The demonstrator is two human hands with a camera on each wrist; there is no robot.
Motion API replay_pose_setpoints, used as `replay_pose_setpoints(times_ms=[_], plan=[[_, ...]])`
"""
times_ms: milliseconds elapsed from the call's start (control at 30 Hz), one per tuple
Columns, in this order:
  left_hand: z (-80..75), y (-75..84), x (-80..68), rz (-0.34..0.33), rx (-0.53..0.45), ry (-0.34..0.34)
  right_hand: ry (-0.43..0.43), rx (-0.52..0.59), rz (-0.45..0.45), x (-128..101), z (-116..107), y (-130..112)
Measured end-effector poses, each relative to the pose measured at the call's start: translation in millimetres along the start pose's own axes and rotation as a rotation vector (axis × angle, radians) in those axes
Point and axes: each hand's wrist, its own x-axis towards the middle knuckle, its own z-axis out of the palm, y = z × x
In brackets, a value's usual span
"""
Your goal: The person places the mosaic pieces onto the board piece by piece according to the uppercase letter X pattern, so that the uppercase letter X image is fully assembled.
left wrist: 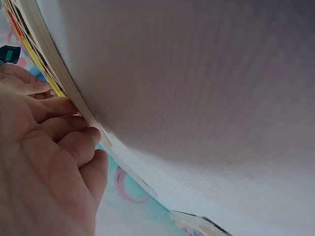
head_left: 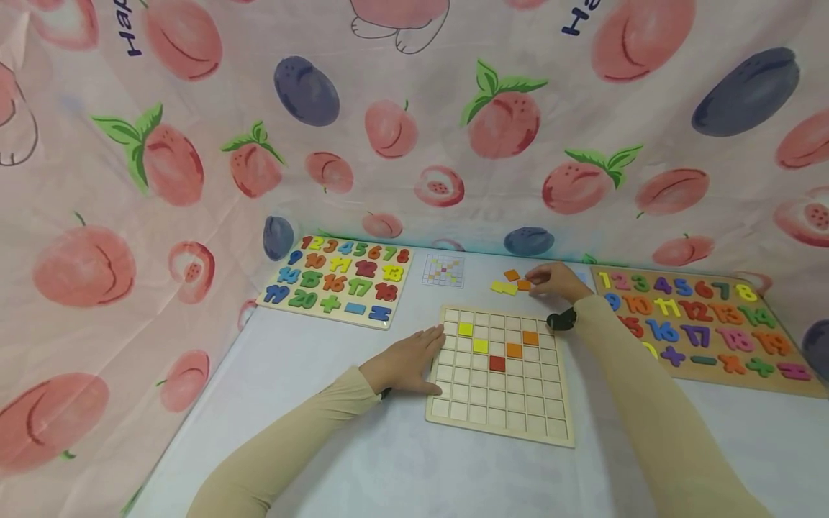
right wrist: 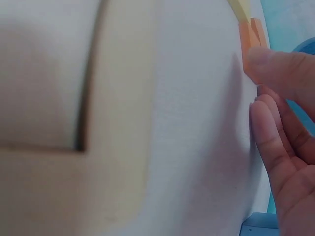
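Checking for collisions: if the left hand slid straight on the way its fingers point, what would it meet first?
The left hand already touches the grid board at its left edge; straight on, it would probably cross empty cells toward the red tile.

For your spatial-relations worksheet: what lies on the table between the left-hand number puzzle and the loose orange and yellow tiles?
In the head view, a small pattern card lies between the number puzzle and the loose tiles.

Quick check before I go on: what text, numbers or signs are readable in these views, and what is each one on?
"1" to "20", then plus, minus and equals signs: left number board.
"1" to "8", "9" to "14", "16" to "19", then plus, minus and more signs: right number board; its lower-left pieces are hidden by the sleeve.
"Ha...", cut off: backdrop cloth, twice along the top edge.
Pattern card: coloured squares only, no text.
Grid board: no text.
Wrist views: nothing readable.
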Motion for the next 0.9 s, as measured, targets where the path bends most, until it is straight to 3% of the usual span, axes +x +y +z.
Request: replay_pose_setpoints(times_ms=[200,900], plan=[[-0.1,0.1,-0.6,0.007,0.005,0.007,0.016,-0.029,0.035,-2.7,1.5,-3.6],[-0.5,-0.1,-1.1,0.001,-0.003,0.002,0.017,-0.154,-0.003,3.3,4.8,-0.8]])
